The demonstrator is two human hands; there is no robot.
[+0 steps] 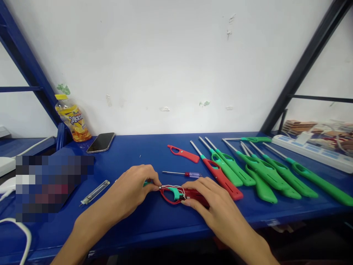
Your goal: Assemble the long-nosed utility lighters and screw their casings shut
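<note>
A red lighter half-shell (169, 198) lies open between my hands, with a teal trigger (175, 193) and white wires in it. My left hand (140, 182) pinches the metal end at the shell's left tip; a bit of teal shows beneath its fingers. My right hand (205, 197) grips the shell's right part, thumb and fingertips beside the wires. Just behind them lies a screwdriver (190, 174) with a clear and red handle. Farther back rests a separate red half-shell (184, 153). An assembled red lighter (220, 176) lies to the right.
Several green lighters (261, 169) spread over the right side, before a white power strip (314, 152). At the left are a phone (101, 142), a drink bottle (74, 119), a clear narrow part (95, 192) and a pixelated item (49, 187). A white wall stands behind the blue table (124, 232).
</note>
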